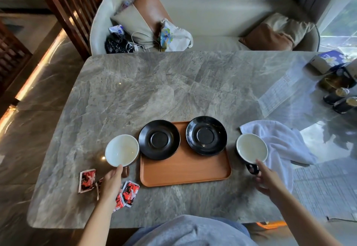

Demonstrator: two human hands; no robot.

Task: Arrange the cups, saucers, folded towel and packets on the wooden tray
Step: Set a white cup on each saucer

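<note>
A wooden tray [185, 170] lies at the table's near middle. Two black saucers rest on its far part: the left saucer [159, 139] overhangs the tray's left edge, the right saucer [206, 135] overhangs its far edge. Left of the tray stands a cup [122, 150] with a white inside; my left hand [112, 183] holds it at the near rim and handle. To the right stands a dark cup [251, 148]; my right hand [267, 178] grips it by its black handle, thumb at the rim. A crumpled white towel [280, 143] lies behind that cup. Red-and-black packets [87, 180] lie around my left wrist.
The grey marble table [173, 87] stretches far beyond the tray. Dark bottles [340, 101] and a tissue box [328, 62] stand at its right end. A cream sofa [212, 23] with cushions and bags is behind the table. More packets [129, 192] lie near the tray's near-left corner.
</note>
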